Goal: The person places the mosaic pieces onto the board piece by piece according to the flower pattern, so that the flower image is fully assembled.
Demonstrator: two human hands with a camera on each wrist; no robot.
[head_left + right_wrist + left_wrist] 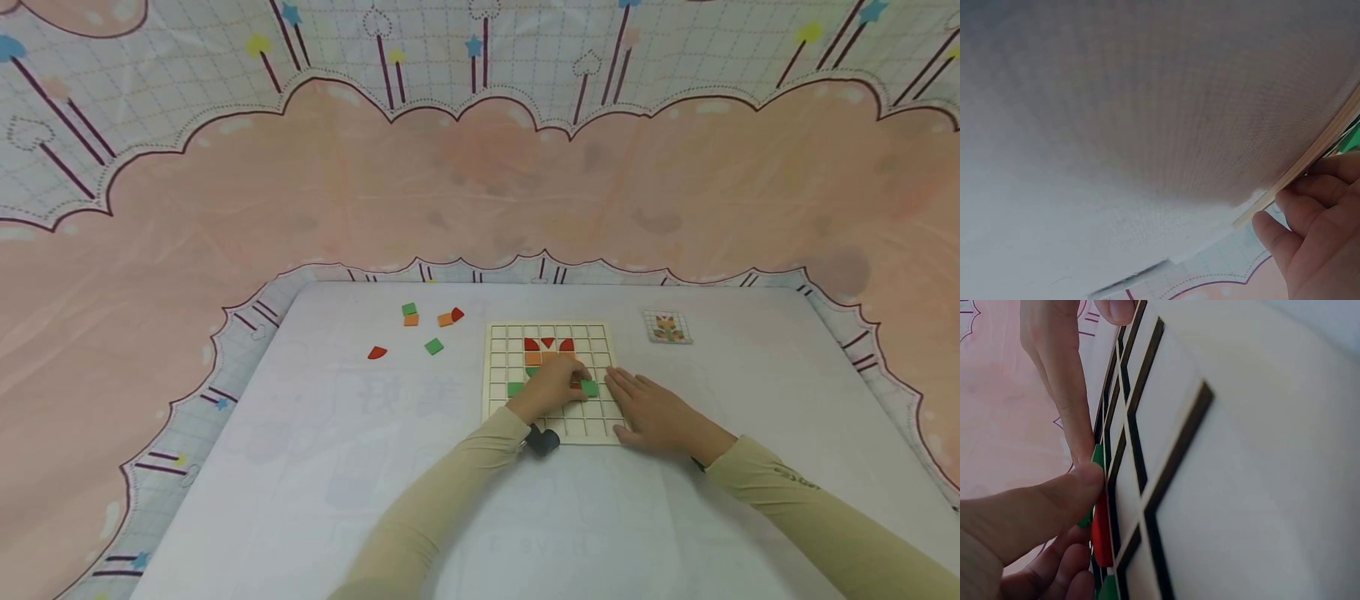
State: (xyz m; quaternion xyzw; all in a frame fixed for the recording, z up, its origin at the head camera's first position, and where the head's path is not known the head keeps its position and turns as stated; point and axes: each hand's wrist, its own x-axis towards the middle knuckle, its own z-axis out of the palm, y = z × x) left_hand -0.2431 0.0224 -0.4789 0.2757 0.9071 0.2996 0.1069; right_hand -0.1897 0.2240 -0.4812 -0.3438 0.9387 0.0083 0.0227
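A square wooden board (497, 333) with a grid lies on the table and bears several flat coloured pieces. Over its middle, my left hand (551, 385) pinches a green square tile (590, 389) between thumb and fingers, low at the board's right part. In the left wrist view the thumb (1054, 500) lies close by a red piece (1102, 531). My right hand (660, 412) has its fingers extended along the board's right edge, touching it. Red pieces (532, 344) and an orange row (533, 358) show at the top; another green tile (515, 389) sits left. The left hand hides the middle pieces.
Left of the board lie loose pieces: green tiles (434, 346), orange tiles (411, 320) and red rounded pieces (377, 353). A small card (667, 327) with a flower pattern lies at the back right. A patterned cloth (450, 192) surrounds the white table (300, 467).
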